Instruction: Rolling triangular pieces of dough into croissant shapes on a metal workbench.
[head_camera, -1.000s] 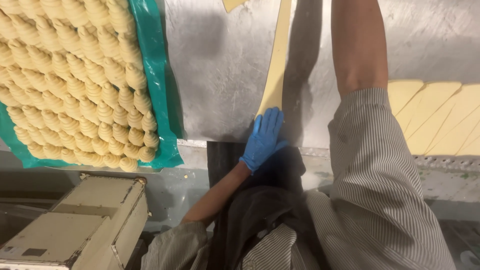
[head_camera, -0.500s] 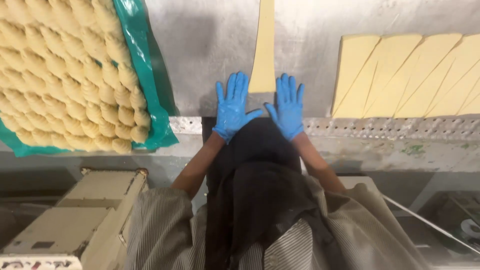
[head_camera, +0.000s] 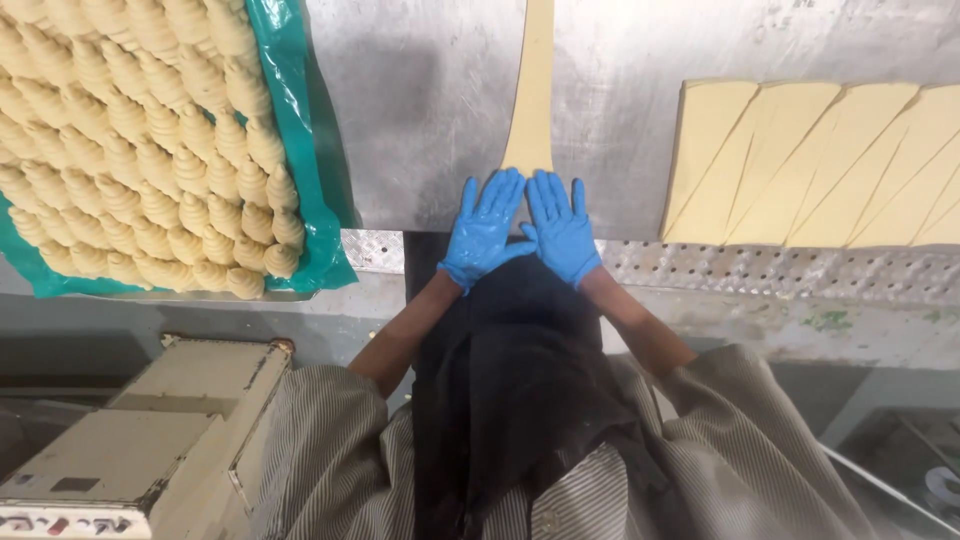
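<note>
A steel tabletop (head_camera: 430, 120) fills the view. Both gloved hands — left hand (head_camera: 484, 230) and right hand (head_camera: 562, 228) — lie flat, fingers spread, side by side on the wide near end of a long dough strip (head_camera: 532, 90). It looks like the start of rolling it up, which calls for even pressure. Cut dough triangles (head_camera: 800, 165) wait right; shaped croissants (head_camera: 130, 150) fill the green-lined tray (head_camera: 320, 200) left.

Bench (head_camera: 430, 100): brushed metal, dull sheen, perforated strip along the near edge.
Dough strip (head_camera: 530, 110): pale, matt, smooth.
Gloves on left hand (head_camera: 487, 228) and right hand (head_camera: 560, 228): thin blue rubber, slightly glossy.
Tray liner (head_camera: 320, 180): green plastic film, shiny.
Sleeves (head_camera: 330, 440): striped woven cloth.
</note>
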